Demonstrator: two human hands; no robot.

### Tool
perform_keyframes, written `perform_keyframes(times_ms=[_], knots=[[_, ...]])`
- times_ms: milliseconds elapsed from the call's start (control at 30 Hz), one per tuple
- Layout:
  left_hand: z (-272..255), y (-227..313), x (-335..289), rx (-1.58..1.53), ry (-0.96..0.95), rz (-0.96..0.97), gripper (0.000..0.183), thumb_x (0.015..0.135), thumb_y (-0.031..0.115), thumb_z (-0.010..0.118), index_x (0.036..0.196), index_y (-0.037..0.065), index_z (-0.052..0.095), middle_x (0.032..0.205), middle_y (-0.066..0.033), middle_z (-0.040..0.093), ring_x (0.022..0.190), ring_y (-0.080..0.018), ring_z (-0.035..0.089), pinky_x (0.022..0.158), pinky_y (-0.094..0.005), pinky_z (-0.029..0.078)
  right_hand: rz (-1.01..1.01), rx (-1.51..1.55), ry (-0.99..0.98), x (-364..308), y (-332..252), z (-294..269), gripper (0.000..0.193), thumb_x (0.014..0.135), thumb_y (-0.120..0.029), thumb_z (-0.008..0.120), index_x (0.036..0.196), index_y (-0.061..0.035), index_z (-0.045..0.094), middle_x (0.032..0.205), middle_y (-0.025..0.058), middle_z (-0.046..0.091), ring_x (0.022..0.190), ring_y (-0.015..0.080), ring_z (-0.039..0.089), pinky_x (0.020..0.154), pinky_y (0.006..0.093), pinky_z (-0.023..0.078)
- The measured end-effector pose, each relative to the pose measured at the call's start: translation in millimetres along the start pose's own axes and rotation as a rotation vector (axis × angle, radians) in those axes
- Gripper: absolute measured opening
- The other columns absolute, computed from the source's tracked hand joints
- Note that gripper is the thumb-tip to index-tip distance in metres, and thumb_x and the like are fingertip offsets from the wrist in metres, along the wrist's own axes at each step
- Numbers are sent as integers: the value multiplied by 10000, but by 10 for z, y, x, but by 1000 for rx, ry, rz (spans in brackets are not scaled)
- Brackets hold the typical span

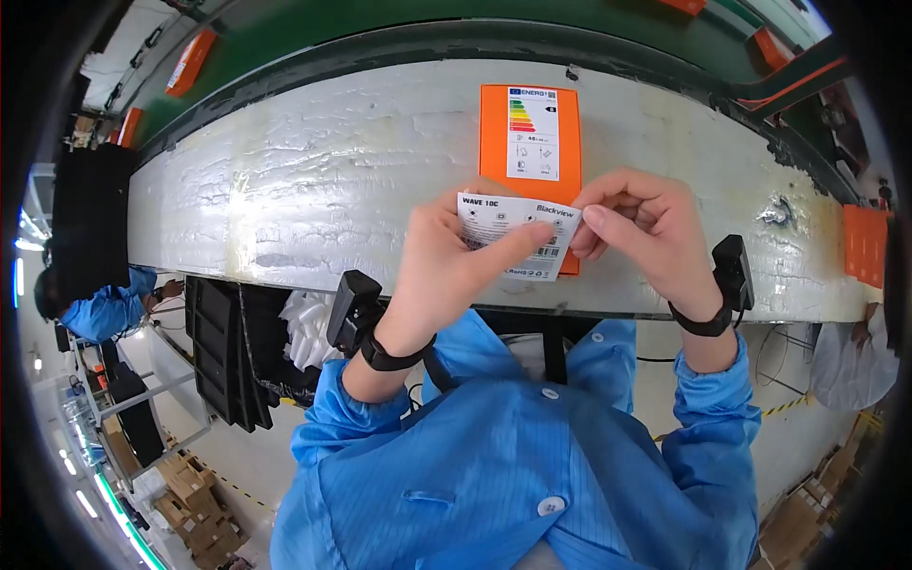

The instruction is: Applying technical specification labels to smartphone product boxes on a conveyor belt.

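Note:
A white printed label [494,235] is pinched in my left hand [442,252], the thumb lying across its front. My right hand [651,223] has its thumb and index finger closed on the label's upper right corner. Behind and under both hands lies an orange box [530,133] on the bench, bearing a white energy label [533,157] with coloured bars. The hands hide the lower part of the box. Each wrist wears a black strap with a small black device.
The foil-covered bench [332,161] has a worn, dark far edge. Beyond it runs a green conveyor [380,33] with orange boxes [191,63]. Black trays [223,351] stand at lower left. Another person in blue [109,309] is at the far left. An orange box [864,245] sits at the right end.

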State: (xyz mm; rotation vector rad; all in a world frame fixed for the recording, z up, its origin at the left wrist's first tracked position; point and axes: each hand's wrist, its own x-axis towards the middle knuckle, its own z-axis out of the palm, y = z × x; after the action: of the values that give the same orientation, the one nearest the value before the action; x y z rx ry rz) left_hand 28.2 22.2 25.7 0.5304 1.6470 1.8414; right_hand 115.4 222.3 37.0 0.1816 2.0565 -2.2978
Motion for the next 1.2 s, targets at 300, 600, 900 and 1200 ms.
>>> perform_keyframes(times_ms=[300,600,900,1200], knots=[[51,-72,2,-54,-71,56,262,821,82,769,1040,-18,667,940,-75,713,832,-95,658,743,-235,526,173,128,-200,28,-38,-101,150,919,-129,636,968,12,651,775,34,664,691,84,646,599,214,524],[88,-201,-27,-186,82,7,188,848,108,754,974,-15,687,834,-36,691,788,-83,641,687,-234,494,36,85,23,-94,177,93,168,932,-144,634,1031,-10,652,843,21,668,700,70,618,636,209,489],[-728,-357,-738,223,455,291,397,824,20,732,594,53,409,582,51,384,568,-41,323,510,-247,241,-279,-352,219,-183,246,74,45,843,-3,691,839,-9,647,760,18,606,678,86,557,616,225,426],[-1815,-822,-1435,1526,1090,-13,400,737,77,769,1095,75,591,1105,-143,544,1047,-350,523,877,-408,432,-158,-210,445,-197,549,-247,53,932,-36,592,887,-9,593,798,13,577,661,56,491,602,204,384]])
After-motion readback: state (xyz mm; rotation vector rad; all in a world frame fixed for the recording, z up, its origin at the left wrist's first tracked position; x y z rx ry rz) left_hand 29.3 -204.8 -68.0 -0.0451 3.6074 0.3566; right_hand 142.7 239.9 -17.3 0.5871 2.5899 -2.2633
